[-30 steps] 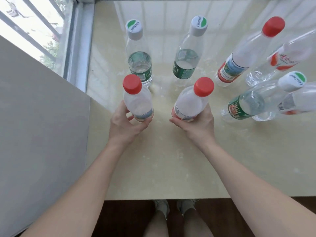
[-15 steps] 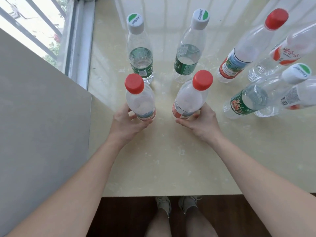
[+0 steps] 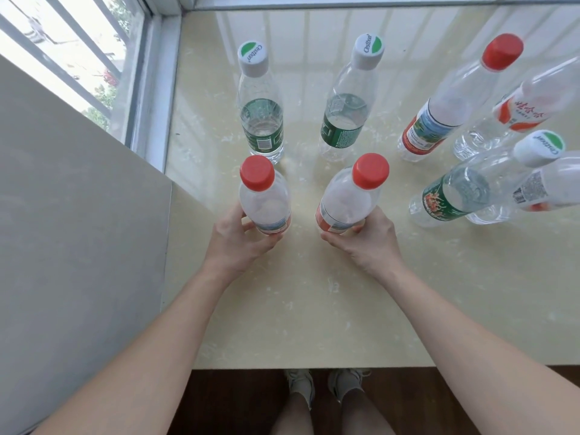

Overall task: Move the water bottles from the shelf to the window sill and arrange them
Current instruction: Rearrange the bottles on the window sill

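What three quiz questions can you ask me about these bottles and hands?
1. True or false: the left hand holds a green-capped bottle.
2. How many red caps can you see?
3. What do the right hand's fingers grip? A) a red-capped bottle B) a cup C) nothing

Key: 1 false, its bottle is red-capped too; 2 three; 3 A.
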`<act>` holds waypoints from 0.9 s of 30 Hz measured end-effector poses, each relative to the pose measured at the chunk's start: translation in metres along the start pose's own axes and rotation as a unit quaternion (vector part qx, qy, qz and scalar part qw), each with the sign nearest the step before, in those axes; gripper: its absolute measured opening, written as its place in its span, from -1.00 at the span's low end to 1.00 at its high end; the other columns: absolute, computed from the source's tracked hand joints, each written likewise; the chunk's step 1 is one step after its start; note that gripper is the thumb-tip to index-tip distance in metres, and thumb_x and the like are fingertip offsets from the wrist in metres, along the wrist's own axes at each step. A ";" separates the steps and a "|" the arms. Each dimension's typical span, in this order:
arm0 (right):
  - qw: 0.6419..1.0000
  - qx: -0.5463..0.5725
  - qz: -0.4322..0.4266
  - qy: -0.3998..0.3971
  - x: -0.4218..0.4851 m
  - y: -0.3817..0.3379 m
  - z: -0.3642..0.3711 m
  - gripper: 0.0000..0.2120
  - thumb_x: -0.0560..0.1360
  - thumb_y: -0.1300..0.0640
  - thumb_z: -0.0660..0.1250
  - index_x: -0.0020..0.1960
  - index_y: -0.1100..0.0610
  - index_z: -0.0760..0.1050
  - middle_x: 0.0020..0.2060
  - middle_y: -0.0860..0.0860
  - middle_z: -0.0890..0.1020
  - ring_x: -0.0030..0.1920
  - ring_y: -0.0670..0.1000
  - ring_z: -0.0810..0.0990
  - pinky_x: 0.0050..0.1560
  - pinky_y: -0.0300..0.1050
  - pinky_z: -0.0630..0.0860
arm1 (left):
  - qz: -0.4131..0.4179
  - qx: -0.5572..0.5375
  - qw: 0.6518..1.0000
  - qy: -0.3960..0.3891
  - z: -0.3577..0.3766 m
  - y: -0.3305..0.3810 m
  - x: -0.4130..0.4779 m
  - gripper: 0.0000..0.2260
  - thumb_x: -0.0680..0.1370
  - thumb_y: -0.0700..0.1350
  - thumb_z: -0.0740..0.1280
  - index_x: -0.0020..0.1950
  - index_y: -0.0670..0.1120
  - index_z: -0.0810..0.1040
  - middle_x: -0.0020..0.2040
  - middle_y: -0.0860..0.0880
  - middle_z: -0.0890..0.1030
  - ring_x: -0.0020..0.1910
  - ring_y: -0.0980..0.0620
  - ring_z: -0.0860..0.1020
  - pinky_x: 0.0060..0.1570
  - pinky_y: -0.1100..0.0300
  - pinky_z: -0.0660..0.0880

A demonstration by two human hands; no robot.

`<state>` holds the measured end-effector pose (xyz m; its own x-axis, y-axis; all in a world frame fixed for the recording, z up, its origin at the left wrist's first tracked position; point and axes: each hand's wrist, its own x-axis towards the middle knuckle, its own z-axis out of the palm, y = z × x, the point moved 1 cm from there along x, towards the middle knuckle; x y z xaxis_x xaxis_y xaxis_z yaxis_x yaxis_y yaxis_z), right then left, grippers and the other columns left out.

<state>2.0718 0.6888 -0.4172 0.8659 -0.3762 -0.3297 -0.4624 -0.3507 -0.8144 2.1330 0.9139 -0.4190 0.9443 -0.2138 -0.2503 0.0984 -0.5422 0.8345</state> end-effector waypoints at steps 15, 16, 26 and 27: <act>0.997 -0.071 -0.002 -0.030 -0.020 -0.053 -0.065 -0.35 0.47 0.35 0.39 0.51 0.10 0.31 0.40 0.01 0.50 0.36 0.04 0.49 0.38 -0.01 0.41 | -0.065 0.128 0.989 0.038 -0.074 0.033 -0.010 -0.34 0.42 -0.12 0.52 0.46 0.03 0.33 0.40 -0.06 0.47 0.33 -0.06 0.49 0.23 0.11 0.43; 0.997 -0.072 -0.011 -0.027 -0.021 -0.064 -0.073 -0.38 0.50 0.35 0.37 0.51 0.11 0.30 0.40 0.03 0.49 0.36 0.04 0.49 0.39 0.01 0.41 | -0.059 0.128 0.989 0.044 -0.081 0.043 -0.008 -0.35 0.42 -0.12 0.52 0.45 0.01 0.34 0.39 -0.08 0.48 0.32 -0.07 0.49 0.24 0.09 0.42; 0.992 -0.100 -0.070 0.006 0.034 -0.141 -0.094 -0.37 0.51 0.09 0.43 0.52 0.09 0.28 0.39 0.04 0.47 0.37 0.05 0.46 0.38 0.06 0.39 | 0.029 0.100 0.993 0.061 -0.107 0.110 0.045 -0.38 0.42 -0.05 0.54 0.41 0.00 0.37 0.36 0.05 0.44 0.30 0.07 0.46 0.30 -0.04 0.44; 0.992 -0.108 -0.069 0.011 0.041 -0.144 -0.092 -0.31 0.48 0.02 0.47 0.52 0.08 0.27 0.38 0.04 0.46 0.36 0.05 0.46 0.37 0.02 0.39 | 0.040 0.097 0.993 0.055 -0.104 0.113 0.053 -0.37 0.41 -0.04 0.54 0.42 0.02 0.36 0.37 0.07 0.44 0.30 0.09 0.45 0.29 -0.04 0.44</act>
<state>2.1568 0.6451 -0.2695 0.9203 -0.3304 -0.2093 -0.3721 -0.5749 -0.7287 2.2269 0.9259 -0.2867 0.9765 -0.1777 -0.1223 -0.0306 -0.6753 0.7369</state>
